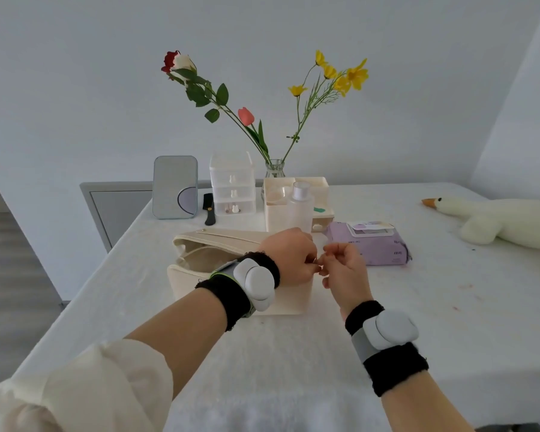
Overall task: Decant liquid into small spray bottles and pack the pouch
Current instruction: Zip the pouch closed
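Observation:
My left hand [289, 257] and my right hand [345, 269] meet fingertip to fingertip just above the right end of the open cream pouch [194, 275]. The fingers of both hands are curled and pinch a small item between them; the hands hide nearly all of it, so I cannot tell what it is. Behind the hands a tall clear bottle [300, 207] with a white cap stands upright against a cream organiser box [275, 210]. The pouch's mouth gapes to the left, and its inside looks pale and bare where it shows.
A purple wipes pack [384, 249] lies right of the hands. At the back stand a mirror [175, 187], a black comb [209, 208], clear mini drawers [231, 185] and a flower vase [275, 168]. A plush goose [496, 219] lies far right. The table's left edge [85, 294] runs diagonally.

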